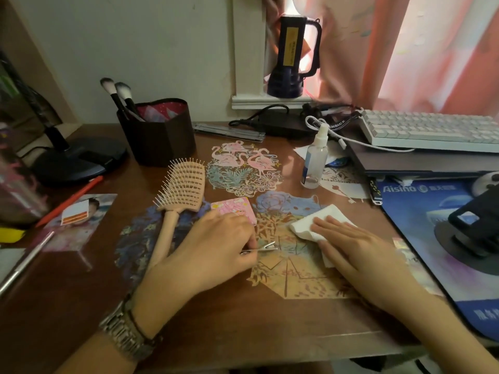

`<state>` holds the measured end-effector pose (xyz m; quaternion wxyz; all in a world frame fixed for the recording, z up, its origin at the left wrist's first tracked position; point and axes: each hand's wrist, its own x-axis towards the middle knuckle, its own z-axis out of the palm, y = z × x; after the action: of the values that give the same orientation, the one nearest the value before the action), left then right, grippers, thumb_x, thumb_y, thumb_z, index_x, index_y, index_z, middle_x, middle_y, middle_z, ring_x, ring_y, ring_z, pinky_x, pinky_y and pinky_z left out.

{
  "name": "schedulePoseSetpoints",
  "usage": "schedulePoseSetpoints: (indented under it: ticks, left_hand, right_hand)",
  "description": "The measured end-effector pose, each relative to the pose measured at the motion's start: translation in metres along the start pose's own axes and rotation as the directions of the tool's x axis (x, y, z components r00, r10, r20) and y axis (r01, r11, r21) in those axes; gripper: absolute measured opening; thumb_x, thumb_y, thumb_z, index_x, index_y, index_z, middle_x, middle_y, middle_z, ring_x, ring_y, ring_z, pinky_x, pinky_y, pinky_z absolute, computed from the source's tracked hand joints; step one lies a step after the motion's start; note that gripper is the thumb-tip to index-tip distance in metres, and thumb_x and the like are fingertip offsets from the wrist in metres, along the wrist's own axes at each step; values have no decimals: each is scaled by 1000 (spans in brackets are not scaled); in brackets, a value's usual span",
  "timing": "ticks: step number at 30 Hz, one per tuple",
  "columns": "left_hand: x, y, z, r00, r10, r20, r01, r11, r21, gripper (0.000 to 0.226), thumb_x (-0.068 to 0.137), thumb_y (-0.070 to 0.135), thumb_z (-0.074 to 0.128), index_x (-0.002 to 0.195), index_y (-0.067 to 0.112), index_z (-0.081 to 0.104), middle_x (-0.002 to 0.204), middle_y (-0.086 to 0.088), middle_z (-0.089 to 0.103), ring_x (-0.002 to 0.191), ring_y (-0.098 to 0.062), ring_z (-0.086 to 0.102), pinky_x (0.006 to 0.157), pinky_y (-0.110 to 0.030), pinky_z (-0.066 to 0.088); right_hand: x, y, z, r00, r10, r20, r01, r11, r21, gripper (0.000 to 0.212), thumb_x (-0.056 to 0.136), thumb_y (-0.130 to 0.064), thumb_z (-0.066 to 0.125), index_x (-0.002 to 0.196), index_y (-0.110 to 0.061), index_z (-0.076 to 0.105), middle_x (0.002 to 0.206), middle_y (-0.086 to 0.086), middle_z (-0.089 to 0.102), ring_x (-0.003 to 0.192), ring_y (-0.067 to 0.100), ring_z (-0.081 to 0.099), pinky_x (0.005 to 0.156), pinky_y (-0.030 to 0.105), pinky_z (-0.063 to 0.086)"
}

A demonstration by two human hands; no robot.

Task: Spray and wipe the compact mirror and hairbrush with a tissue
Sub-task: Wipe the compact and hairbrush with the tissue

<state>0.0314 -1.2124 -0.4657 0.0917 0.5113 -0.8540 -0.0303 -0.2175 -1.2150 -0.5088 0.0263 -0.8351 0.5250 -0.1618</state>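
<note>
- The compact mirror point(233, 210), a pink square case lying closed and flat on the wooden desk point(229, 314), sits just right of the hairbrush's handle and partly under the knuckles of the left hand point(216, 249).
- The hairbrush point(180, 195), peach-coloured with a vented paddle head, lies bristles up to the left of the mirror, its handle running back toward the left forearm.
- The tissue point(313, 225), white and folded, lies on the desk to the right of the mirror, well apart from it.
- The right hand point(348, 247) rests flat on the tissue with straight fingers, pressing it to the desk and gripping nothing.
- The left hand has its fingers curled and pinches a small metal hair clip point(263, 248) at its near end; the clip's tip points toward the tissue.
- A metal watch point(127, 330) sits on the left wrist.
- The spray bottle point(315, 157), clear with a white nozzle, stands upright beyond the tissue, untouched by either hand.
- Paper-cut decorations lie flat on the desk: a flamingo design point(243, 168) behind the mirror and another beneath the hands.
- Farther back stand a dark holder with makeup brushes point(156, 130), a white keyboard point(432, 130) at the right, and a dark flashlight point(291, 55) on the ledge.
</note>
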Motion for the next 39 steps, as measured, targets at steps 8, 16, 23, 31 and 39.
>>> schedulePoseSetpoints:
  ticks: [8,16,23,31,39]
  left_hand:
    - [-14,3,9,992,-62,-114,61,998,-7,18,85,42,50,89,30,63,95,13,62,96,-6,51,87,-27,31]
    - [-16,3,10,987,-90,-133,85,995,-46,21,84,49,53,90,31,63,95,13,59,97,-7,49,86,-27,30]
    - [-27,-21,-4,985,-145,-96,146,989,8,36,78,66,46,96,39,62,104,20,60,105,-6,50,98,-38,31]
    - [-32,-42,-14,982,-135,-130,129,990,-49,22,84,45,57,99,32,66,103,15,63,103,-8,52,89,-29,31]
    - [-33,-45,-6,989,-81,-121,66,990,-127,13,86,37,60,96,35,68,99,18,63,101,-6,53,99,-33,31]
  right_hand:
    - [1,-18,-2,999,-7,42,6,1000,23,54,89,-55,18,134,-39,43,140,-22,41,133,-2,29,107,20,22]
    - [1,-37,-7,999,6,47,-9,999,48,40,96,-46,30,134,-41,42,140,-26,36,128,-10,21,103,17,20]
    - [4,-55,-1,996,74,-40,-61,961,270,40,94,-47,35,131,-39,47,137,-25,42,125,-10,30,98,14,33]
    - [2,-80,17,990,-135,-46,129,985,-110,42,95,-39,33,127,-24,56,135,-8,54,131,13,42,105,39,40]
    - [1,-95,25,960,-275,52,280,947,-155,42,95,-36,36,130,-20,53,139,-5,50,134,14,37,107,39,29]
